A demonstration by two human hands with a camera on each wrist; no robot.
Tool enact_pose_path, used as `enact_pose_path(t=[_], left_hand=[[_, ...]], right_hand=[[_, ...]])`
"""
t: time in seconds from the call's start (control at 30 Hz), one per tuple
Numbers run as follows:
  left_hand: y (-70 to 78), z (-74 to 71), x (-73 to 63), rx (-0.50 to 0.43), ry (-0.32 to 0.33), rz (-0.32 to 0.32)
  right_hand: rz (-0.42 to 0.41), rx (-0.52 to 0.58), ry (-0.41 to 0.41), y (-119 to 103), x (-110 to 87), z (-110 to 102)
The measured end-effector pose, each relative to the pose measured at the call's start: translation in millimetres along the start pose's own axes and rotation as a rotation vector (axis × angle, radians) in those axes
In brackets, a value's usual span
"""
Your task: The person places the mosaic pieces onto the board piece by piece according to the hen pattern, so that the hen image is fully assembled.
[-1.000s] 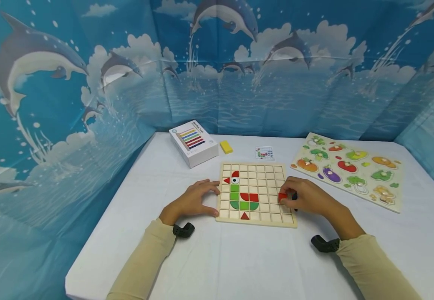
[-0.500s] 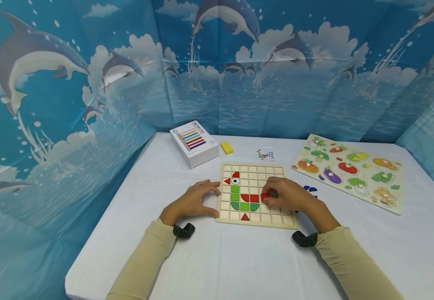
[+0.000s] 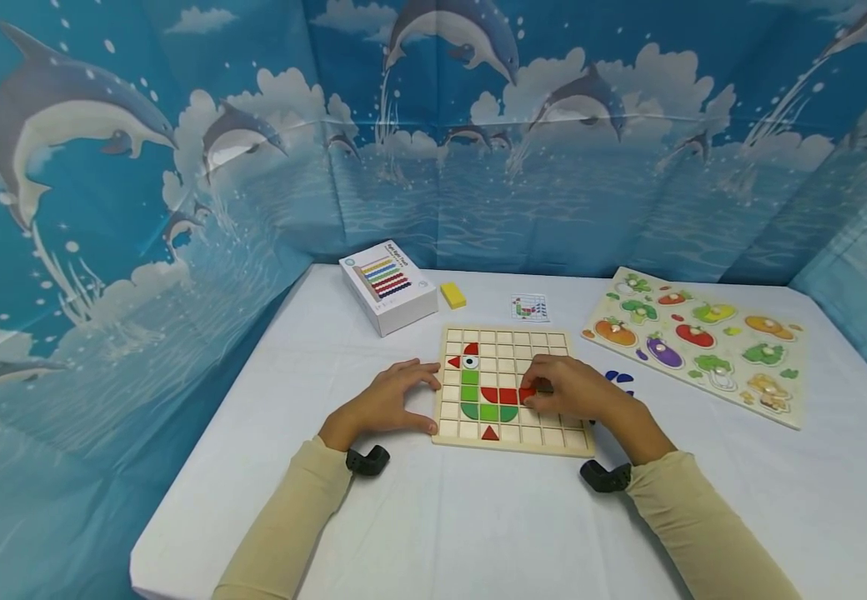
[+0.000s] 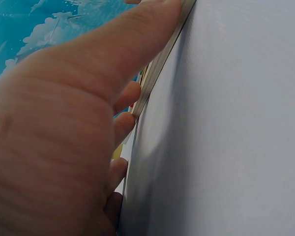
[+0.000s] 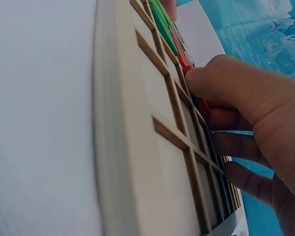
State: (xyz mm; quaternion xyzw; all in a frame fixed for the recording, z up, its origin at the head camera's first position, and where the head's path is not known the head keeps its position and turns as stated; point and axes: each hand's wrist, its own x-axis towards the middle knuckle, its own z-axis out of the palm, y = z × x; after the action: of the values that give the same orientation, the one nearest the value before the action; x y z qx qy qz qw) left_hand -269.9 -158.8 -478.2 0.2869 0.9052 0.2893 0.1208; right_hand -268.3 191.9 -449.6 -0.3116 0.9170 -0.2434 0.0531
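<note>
A wooden grid board [image 3: 512,449] lies on the table with colored flat pieces forming a bird-like figure. My left hand [image 3: 384,400] rests against the board's left edge, thumb and fingers spread along it. Over the grid, my right hand [image 3: 570,387] pinches a red piece [image 3: 527,395] between thumb and fingers, at the cell right of two red pieces [image 3: 507,397]. In the right wrist view the thumb [image 5: 204,81] presses near that row, and the fingers partly hide the held piece. Green pieces [image 3: 488,412], an eye piece [image 3: 469,362] and a red triangle [image 3: 489,433] sit in other cells.
Several dark blue pieces [image 3: 618,378] lie right of the board, partly hidden by the right arm. Behind it are a white box [image 3: 403,315], a yellow block [image 3: 452,294] and a small pattern card [image 3: 529,307]. A vegetable puzzle board [image 3: 726,333] lies at right.
My right hand has moved left from the board's right edge with the red piece, bringing it down beside the red row. Blue pieces came into view behind it. The left hand stays put.
</note>
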Motion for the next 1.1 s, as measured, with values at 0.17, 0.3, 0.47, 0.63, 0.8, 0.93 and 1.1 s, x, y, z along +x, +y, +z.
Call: enact_pose_path(t=[0.17,0.3,0.47,0.63,0.8,0.93,1.1], left_hand=[[1.5,0.0,-0.5,-0.005,-0.002,-0.008],[1.5,0.1,-0.2,-0.007,0.003,-0.005],[0.2,0.8,0.5,-0.005,0.010,-0.006],[-0.5,1.5,0.3,-0.004,0.008,-0.015],[-0.5,1.5,0.7,-0.003,0.010,-0.012],[-0.1,1.3,1.2,-0.009,0.011,-0.008],[-1.4,1.5,1.9,-0.001,0.005,-0.009]], right_hand=[[-0.015,0.030,-0.002,2.4,0.4,-0.6],[-0.013,0.051,-0.009,2.7,0.7,-1.1],[0.003,0.082,-0.015,2.4,1.6,-1.5],[0.002,0.100,-0.016,2.5,1.8,-1.9],[0.006,0.110,-0.016,3.4,2.2,-1.2],[0.008,0.114,-0.023,3.7,2.1,-1.0],[-0.006,0.101,-0.001,5.1,-4.1,-5.5]])
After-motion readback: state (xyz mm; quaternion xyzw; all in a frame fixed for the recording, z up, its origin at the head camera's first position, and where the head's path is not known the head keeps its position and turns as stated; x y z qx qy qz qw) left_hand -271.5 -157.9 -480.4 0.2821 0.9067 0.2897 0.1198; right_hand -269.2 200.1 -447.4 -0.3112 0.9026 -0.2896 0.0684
